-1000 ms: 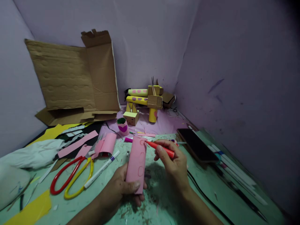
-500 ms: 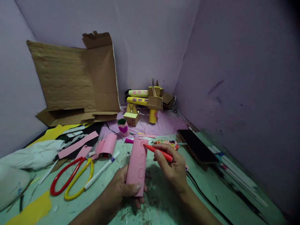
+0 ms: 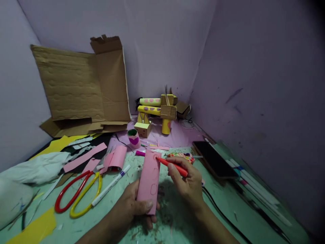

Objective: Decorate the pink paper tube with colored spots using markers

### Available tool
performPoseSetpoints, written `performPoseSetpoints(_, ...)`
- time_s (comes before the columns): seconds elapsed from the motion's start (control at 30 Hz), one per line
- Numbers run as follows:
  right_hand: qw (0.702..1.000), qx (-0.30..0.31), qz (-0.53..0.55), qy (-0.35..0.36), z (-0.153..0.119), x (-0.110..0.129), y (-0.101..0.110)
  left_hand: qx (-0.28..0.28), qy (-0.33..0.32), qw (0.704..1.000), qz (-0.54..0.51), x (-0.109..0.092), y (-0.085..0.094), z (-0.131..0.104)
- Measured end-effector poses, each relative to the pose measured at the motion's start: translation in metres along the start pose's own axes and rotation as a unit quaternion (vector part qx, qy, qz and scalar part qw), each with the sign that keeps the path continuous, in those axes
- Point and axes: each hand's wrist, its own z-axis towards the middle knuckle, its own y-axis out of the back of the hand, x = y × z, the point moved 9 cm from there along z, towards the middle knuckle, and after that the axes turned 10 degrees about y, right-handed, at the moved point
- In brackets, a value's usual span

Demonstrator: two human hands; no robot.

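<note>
Holding a long pink paper piece [image 3: 148,179] by its near end, the left hand [image 3: 134,201] grips it with the thumb across its face, above the middle of the near tabletop [image 3: 83,228]. The right hand [image 3: 188,181] pinches a red marker [image 3: 175,166] between thumb and fingers, its tip at a red outline by the piece's far end; more rounded outlines run down the face towards the left thumb. To the left lie scissors [image 3: 57,202] with one red and one yellow handle, a white marker [image 3: 110,186] just beside them and a pink roll [image 3: 120,156] farther off. A dark phone [image 3: 214,159] lies to the right. At the far side stand a pink cup [image 3: 133,139] with a purple heart and an open cardboard box [image 3: 76,88].
</note>
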Motion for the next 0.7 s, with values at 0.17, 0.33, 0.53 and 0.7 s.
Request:
performPoseSetpoints(0.17,1.0,-0.007,-0.017,0.022,0.001,0.005,-0.001,0.004,-0.01,1.0,-0.002,0.001,0.001,0.001)
performPoseSetpoints(0.33,0.999,-0.017,-0.024,0.046,0.003,0.013,0.001,0.003,-0.008,1.0,0.01,0.0,0.0,0.001)
performPoseSetpoints(0.53,0.998,-0.023,-0.029,0.058,0.004,0.016,0.004,0.005,0.001,1.0,0.007,0.0,-0.002,0.0)
performPoseSetpoints(0.7,0.998,-0.017,-0.031,0.05,0.004,0.015,0.003,0.0,0.011,1.0,0.027,-0.002,-0.002,-0.002)
